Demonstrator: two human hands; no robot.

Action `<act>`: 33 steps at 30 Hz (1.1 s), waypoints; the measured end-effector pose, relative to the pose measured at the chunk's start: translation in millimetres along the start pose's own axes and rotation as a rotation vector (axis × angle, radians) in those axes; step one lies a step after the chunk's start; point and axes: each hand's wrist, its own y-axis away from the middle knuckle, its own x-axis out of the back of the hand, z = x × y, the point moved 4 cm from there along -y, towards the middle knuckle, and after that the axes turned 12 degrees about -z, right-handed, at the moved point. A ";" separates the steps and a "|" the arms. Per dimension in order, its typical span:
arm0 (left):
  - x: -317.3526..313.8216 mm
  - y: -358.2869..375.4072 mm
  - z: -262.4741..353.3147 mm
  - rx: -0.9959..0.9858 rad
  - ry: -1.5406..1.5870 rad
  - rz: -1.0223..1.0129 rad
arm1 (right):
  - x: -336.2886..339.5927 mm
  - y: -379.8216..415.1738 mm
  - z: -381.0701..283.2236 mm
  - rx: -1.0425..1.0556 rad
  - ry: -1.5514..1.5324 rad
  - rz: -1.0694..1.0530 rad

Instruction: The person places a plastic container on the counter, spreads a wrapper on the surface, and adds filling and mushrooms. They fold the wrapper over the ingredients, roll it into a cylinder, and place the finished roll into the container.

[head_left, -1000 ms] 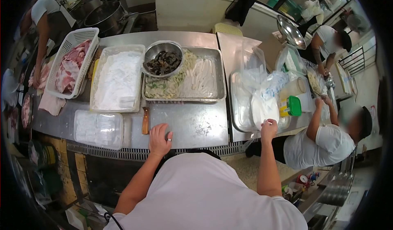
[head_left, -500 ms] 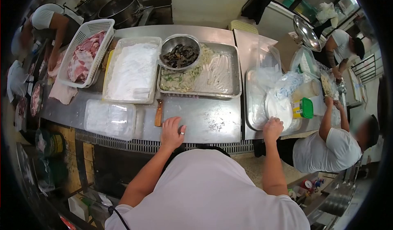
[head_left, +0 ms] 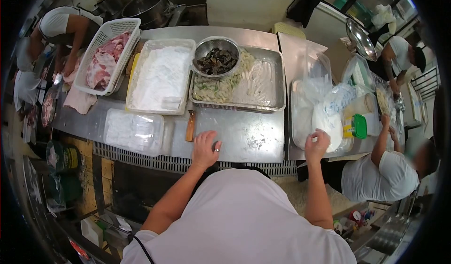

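My left hand (head_left: 205, 150) rests at the front of the steel table (head_left: 256, 127), fingers apart, a ring on one of them. Just beyond it lies a wooden-handled tool (head_left: 190, 126); its other end is hard to make out. My right hand (head_left: 317, 145) is raised at the front edge of a metal tray (head_left: 294, 139), its fingers curled together. Whether anything small is pinched in them cannot be seen. Close to its fingertips, a white round item (head_left: 333, 134) lies in the tray under clear plastic bags (head_left: 338, 97). Beside that stands a yellow tub with a green lid (head_left: 360, 126).
White powder fills a bin (head_left: 162, 78); a lidded clear box (head_left: 134, 132) sits before it. A metal colander (head_left: 216, 57) of dark pieces overlaps a tray (head_left: 280, 92) of pale strips. Raw meat fills a white basket (head_left: 123, 52). Co-workers stand left and right.
The view has shifted, so the table appears farther right. My right hand has drawn slightly left, off the white round item. My left hand stays at the table's front.
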 end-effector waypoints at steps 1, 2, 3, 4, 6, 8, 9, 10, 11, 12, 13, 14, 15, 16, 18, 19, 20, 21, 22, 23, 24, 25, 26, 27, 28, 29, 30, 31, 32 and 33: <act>-0.2 -0.3 -0.7 0.003 0.001 -0.005 | -2.5 0.1 -18.0 0.072 -0.091 0.026; -1.0 -0.4 -0.9 0.005 0.008 -0.007 | -8.9 2.3 -34.9 0.079 -0.132 -0.042; -3.0 -0.2 -2.5 0.009 0.014 -0.009 | -16.8 5.0 -53.6 0.086 -0.175 -0.111; -3.1 1.6 -4.2 0.016 0.017 -0.010 | -21.6 8.6 -81.5 0.156 -0.246 -0.087; -2.2 2.6 -2.0 0.016 0.100 0.004 | -30.4 17.9 -129.5 0.277 -0.270 -0.334; 3.9 2.1 9.9 -0.060 0.144 -0.009 | -52.0 36.8 -166.5 0.369 -0.334 -0.461; 14.7 0.1 25.5 -0.141 0.150 -0.030 | -59.4 45.0 -182.9 0.390 -0.356 -0.571; 22.7 -1.7 40.3 -0.221 0.160 -0.050 | -64.8 50.1 -196.9 0.471 -0.370 -0.589; 25.8 -4.1 51.3 -0.317 0.138 -0.077 | -72.7 50.9 -209.3 0.553 -0.385 -0.605; 26.8 -5.5 59.1 -0.333 0.082 -0.137 | -77.4 51.4 -219.7 0.636 -0.399 -0.619; 27.7 -6.8 66.2 -0.349 0.025 -0.197 | -80.6 51.7 -226.3 0.650 -0.424 -0.650; 26.7 -7.5 69.5 -0.366 -0.033 -0.256 | -83.2 51.6 -232.2 0.664 -0.449 -0.679; 25.2 -8.3 66.1 -0.341 -0.021 -0.270 | -85.2 52.3 -234.9 0.677 -0.474 -0.708; 21.9 -8.2 60.2 -0.316 -0.008 -0.284 | -84.7 53.0 -234.3 0.702 -0.473 -0.704; 7.3 -3.3 37.9 -0.306 -0.003 -0.273 | -82.9 54.5 -230.7 0.748 -0.468 -0.695; -8.2 2.7 15.8 -0.320 -0.010 -0.249 | -80.7 53.8 -227.7 0.685 -0.436 -0.685; -15.6 7.0 4.1 -0.335 -0.018 -0.224 | -76.1 52.6 -225.2 0.624 -0.403 -0.673; -12.1 8.0 3.7 -0.317 0.026 -0.205 | -73.6 51.5 -222.1 0.563 -0.370 -0.660; -8.8 9.3 3.8 -0.299 0.069 -0.187 | -77.1 53.0 -215.0 0.527 -0.348 -0.658; -5.7 10.5 4.2 -0.282 0.113 -0.170 | -83.7 55.7 -204.4 0.491 -0.327 -0.656; -3.4 11.8 4.8 -0.260 0.118 -0.157 | -87.1 56.0 -197.9 0.454 -0.305 -0.653; -1.0 12.9 5.4 -0.238 0.123 -0.145 | -90.3 56.6 -192.7 0.429 -0.317 -0.641; 1.0 13.6 6.3 -0.217 0.128 -0.133 | -93.6 57.6 -187.5 0.403 -0.329 -0.629; 2.8 14.0 7.3 -0.190 0.122 -0.116 | -91.6 56.4 -186.9 0.375 -0.342 -0.617; 4.3 13.8 8.7 -0.163 0.117 -0.099 | -92.3 55.4 -185.9 0.322 -0.317 -0.656; 5.5 12.8 10.0 -0.137 0.111 -0.082 | -94.1 53.7 -185.4 0.270 -0.291 -0.694; 4.2 11.0 8.5 -0.080 0.073 -0.082 | -93.3 49.8 -187.7 0.219 -0.265 -0.730; 2.9 8.5 6.3 -0.022 0.035 -0.082 | -92.2 45.6 -190.8 0.176 -0.232 -0.742; 2.0 6.4 4.5 0.035 -0.004 -0.080 | -91.1 41.2 -194.5 0.133 -0.198 -0.754; 2.9 3.4 7.9 0.057 -0.014 -0.095 | -90.7 39.2 -196.1 0.091 -0.165 -0.765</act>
